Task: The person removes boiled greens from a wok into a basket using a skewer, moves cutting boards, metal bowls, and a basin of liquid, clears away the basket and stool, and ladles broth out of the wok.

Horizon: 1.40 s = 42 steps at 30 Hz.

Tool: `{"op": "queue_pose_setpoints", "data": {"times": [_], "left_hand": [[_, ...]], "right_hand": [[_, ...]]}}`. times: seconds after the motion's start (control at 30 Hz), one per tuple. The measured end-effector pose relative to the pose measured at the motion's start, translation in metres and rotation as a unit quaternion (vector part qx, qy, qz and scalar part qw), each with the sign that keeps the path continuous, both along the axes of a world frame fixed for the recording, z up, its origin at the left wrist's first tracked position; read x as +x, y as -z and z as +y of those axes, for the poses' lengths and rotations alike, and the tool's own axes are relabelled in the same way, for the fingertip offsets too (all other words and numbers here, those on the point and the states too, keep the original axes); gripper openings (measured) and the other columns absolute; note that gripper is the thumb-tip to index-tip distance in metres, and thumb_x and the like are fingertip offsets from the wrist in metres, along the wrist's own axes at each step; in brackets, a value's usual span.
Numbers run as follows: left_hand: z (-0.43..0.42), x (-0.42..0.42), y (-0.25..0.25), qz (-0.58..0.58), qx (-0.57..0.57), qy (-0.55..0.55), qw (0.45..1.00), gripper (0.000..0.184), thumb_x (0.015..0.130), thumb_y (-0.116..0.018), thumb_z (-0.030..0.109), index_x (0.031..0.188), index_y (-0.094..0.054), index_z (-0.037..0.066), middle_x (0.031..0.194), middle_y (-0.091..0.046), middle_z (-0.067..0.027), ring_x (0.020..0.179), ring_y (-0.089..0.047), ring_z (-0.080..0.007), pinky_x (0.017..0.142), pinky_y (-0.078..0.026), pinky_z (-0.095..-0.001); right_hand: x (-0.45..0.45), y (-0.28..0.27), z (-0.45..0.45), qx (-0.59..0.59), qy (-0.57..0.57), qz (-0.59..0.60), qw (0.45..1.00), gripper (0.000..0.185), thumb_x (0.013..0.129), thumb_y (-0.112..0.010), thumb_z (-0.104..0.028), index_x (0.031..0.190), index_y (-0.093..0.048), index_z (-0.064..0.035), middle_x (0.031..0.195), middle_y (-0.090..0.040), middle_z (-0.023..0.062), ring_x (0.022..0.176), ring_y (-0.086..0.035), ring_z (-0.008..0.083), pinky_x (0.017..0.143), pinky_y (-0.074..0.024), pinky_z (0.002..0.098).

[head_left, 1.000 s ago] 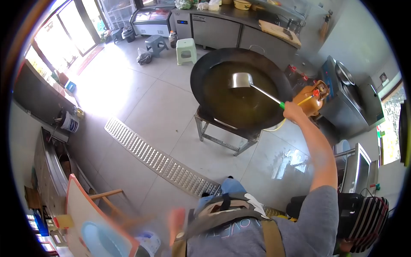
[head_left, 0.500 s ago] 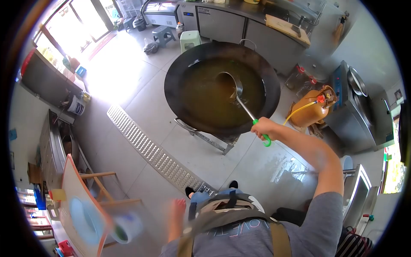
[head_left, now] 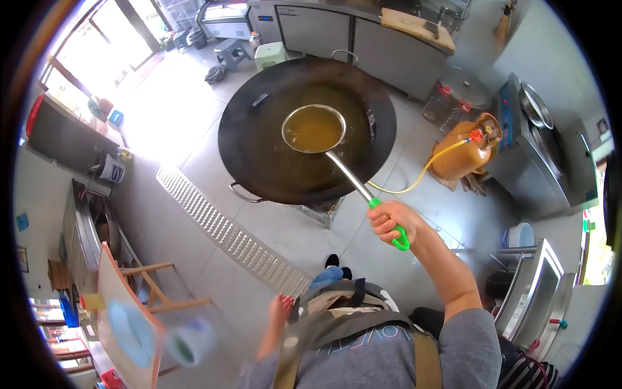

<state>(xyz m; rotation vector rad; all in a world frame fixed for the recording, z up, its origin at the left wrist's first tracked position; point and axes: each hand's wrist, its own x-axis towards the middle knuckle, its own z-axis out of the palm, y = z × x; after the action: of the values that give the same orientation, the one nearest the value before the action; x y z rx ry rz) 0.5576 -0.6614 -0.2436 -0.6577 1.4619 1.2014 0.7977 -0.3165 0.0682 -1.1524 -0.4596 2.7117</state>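
My right hand (head_left: 396,222) is wrapped round the green, hook-ended handle of a large metal ladle (head_left: 353,175). The ladle's round bowl is over the middle of a wide dark wok (head_left: 240,162) and holds golden-brown liquid, with its bright rim facing up. Similar brownish liquid (head_left: 272,139) lies in the wok, with small bits on its surface. Low beside my waist, my left hand (head_left: 279,309) hangs with its fingers loosely bent and apart, and nothing shows in it. Whether the underside of the ladle touches the liquid is hard to see.
The wok rests on a metal stand (head_left: 321,211). To its right stands an orange gas cylinder (head_left: 461,152) with a yellow hose. A metal floor grate (head_left: 227,233) crosses the tiles. At left are a wooden-legged table (head_left: 107,285) and a blurred bucket (head_left: 189,342); stools (head_left: 269,56) stand behind the wok.
The ladle has come up from its tilted dip in the liquid and is now level and filled. My right hand is lower and nearer my body. The view has shifted, moving the wok left.
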Motion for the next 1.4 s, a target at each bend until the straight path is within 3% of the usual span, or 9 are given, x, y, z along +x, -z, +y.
{"op": "queue_pose_setpoints", "data": {"times": [0.47, 0.67, 1.0, 1.03, 1.07, 1.1, 1.13, 1.2, 1.4], "left_hand": [[0.085, -0.029, 0.025, 0.038, -0.053, 0.149, 0.987, 0.021, 0.079, -0.048, 0.017, 0.086, -0.047, -0.003, 0.081, -0.058, -0.0159, 0.062, -0.059, -0.0222, 0.044, -0.046, -0.0247], [0.110, -0.036, 0.016, 0.088, -0.087, 0.216, 0.968, 0.019, 0.078, -0.049, 0.017, 0.083, -0.048, -0.001, 0.076, -0.058, -0.0145, 0.061, -0.059, -0.0226, 0.045, -0.046, -0.0270], [0.142, -0.005, 0.016, 0.087, 0.003, 0.245, 0.966, 0.011, 0.077, -0.050, 0.013, 0.079, -0.048, 0.003, 0.067, -0.053, -0.0111, 0.061, -0.056, -0.0243, 0.050, -0.046, -0.0298], [0.142, -0.006, 0.029, 0.089, 0.020, 0.301, 0.949, 0.011, 0.077, -0.051, 0.014, 0.075, -0.050, 0.003, 0.071, -0.054, -0.0131, 0.064, -0.055, -0.0251, 0.051, -0.045, -0.0326], [0.145, -0.005, 0.029, 0.228, 0.052, 0.530, 0.815, 0.012, 0.076, -0.051, 0.015, 0.073, -0.051, 0.003, 0.071, -0.055, -0.0136, 0.064, -0.055, -0.0257, 0.052, -0.045, -0.0339], [0.150, -0.004, 0.029, 0.349, 0.085, 0.709, 0.607, 0.013, 0.075, -0.052, 0.015, 0.071, -0.052, 0.003, 0.072, -0.055, -0.0141, 0.065, -0.055, -0.0262, 0.053, -0.044, -0.0352], [0.155, 0.000, 0.029, 0.441, 0.116, 0.821, 0.342, 0.015, 0.075, -0.052, 0.016, 0.069, -0.053, 0.002, 0.072, -0.056, -0.0146, 0.065, -0.055, -0.0268, 0.053, -0.044, -0.0364], [0.159, 0.012, 0.048, 0.491, 0.148, 0.817, 0.263, 0.018, 0.071, -0.054, 0.020, 0.065, -0.056, 0.003, 0.070, -0.056, -0.0151, 0.065, -0.055, -0.0292, 0.055, -0.043, -0.0387], [0.196, 0.065, 0.030, 0.441, 0.105, 0.852, 0.261, 0.018, 0.071, -0.054, 0.021, 0.066, -0.057, 0.004, 0.070, -0.057, -0.0149, 0.066, -0.055, -0.0292, 0.056, -0.043, -0.0388]], "right_hand": [[0.042, -0.030, -0.039, 0.027, 0.034, 0.004, 0.999, 0.009, 0.077, -0.048, -0.004, 0.071, -0.040, -0.0055, 0.050, -0.029, -0.0050, 0.035, -0.028, 0.0016, 0.026, -0.0245, 0.0173], [0.066, -0.050, -0.057, 0.028, 0.099, 0.015, 0.995, 0.008, 0.076, -0.049, -0.003, 0.075, -0.041, -0.0049, 0.052, -0.031, -0.0042, 0.036, -0.029, 0.0022, 0.026, -0.0236, 0.0173], [0.143, -0.078, -0.087, 0.057, 0.239, 0.029, 0.969, 0.008, 0.076, -0.049, -0.005, 0.080, -0.042, -0.0043, 0.053, -0.030, -0.0043, 0.037, -0.028, 0.0020, 0.027, -0.0234, 0.0171], [0.155, -0.079, -0.091, 0.063, 0.254, 0.030, 0.965, 0.008, 0.076, -0.049, -0.005, 0.080, -0.042, -0.0045, 0.053, -0.030, -0.0045, 0.037, -0.028, 0.0018, 0.027, -0.0235, 0.0171], [0.165, -0.079, -0.095, 0.068, 0.268, 0.032, 0.961, 0.007, 0.076, -0.049, -0.005, 0.080, -0.042, -0.0047, 0.053, -0.030, -0.0047, 0.037, -0.028, 0.0015, 0.027, -0.0236, 0.0170], [0.177, -0.079, -0.100, 0.077, 0.285, 0.038, 0.955, 0.006, 0.076, -0.048, -0.006, 0.078, -0.042, -0.0049, 0.053, -0.030, -0.0050, 0.037, -0.028, 0.0011, 0.027, -0.0237, 0.0169], [0.190, -0.079, -0.104, 0.082, 0.303, 0.040, 0.949, 0.006, 0.076, -0.048, -0.006, 0.078, -0.042, -0.0048, 0.053, -0.030, -0.0050, 0.036, -0.028, 0.0011, 0.027, -0.0235, 0.0170], [0.215, -0.079, -0.113, 0.094, 0.338, 0.044, 0.936, 0.005, 0.076, -0.048, -0.006, 0.077, -0.042, -0.0046, 0.053, -0.030, -0.0049, 0.036, -0.028, 0.0011, 0.027, -0.0233, 0.0171], [0.299, -0.082, -0.138, 0.116, 0.467, 0.001, 0.877, 0.005, 0.075, -0.048, -0.005, 0.074, -0.043, -0.0042, 0.052, -0.030, -0.0052, 0.036, -0.028, 0.0013, 0.027, -0.0228, 0.0178]]}}
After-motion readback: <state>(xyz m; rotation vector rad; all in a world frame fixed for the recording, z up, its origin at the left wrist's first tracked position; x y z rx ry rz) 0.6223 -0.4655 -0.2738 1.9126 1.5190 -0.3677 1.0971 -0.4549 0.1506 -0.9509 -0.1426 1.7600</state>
